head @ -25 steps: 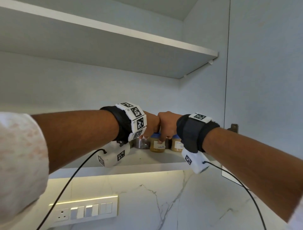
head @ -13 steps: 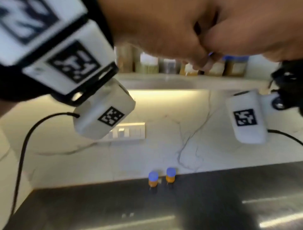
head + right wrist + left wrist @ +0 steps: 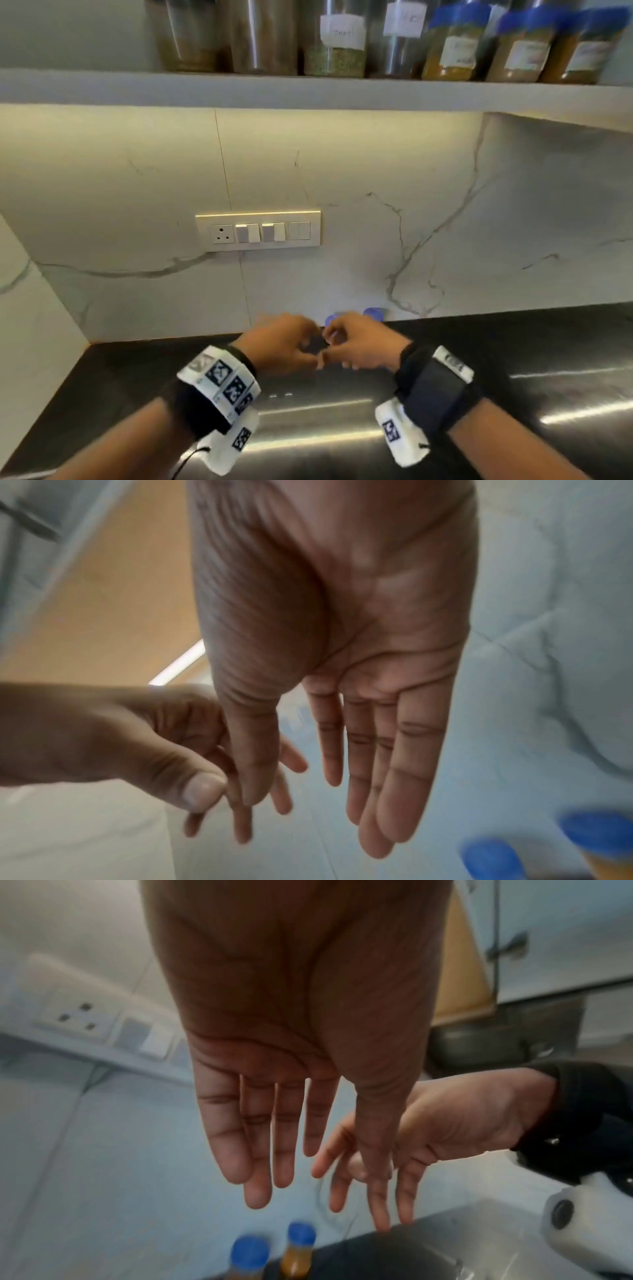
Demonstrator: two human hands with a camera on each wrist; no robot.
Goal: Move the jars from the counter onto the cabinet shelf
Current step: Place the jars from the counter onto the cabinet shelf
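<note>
Two small amber jars with blue lids (image 3: 352, 317) stand on the glossy black counter (image 3: 513, 394) against the marble wall. The left hand (image 3: 281, 342) and right hand (image 3: 363, 344), up at the grey cabinet shelf (image 3: 308, 90) a second ago, now hover just before these jars. Both hands' fingers are straight and spread, holding nothing, thumbs nearly touching.

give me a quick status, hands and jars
Left hand and right hand both open, holding nothing, reaching side by side. Two blue-lidded jars upright on the counter by the wall, ungrasped. Shelf already carries a row of jars. Nothing blocking.
</note>
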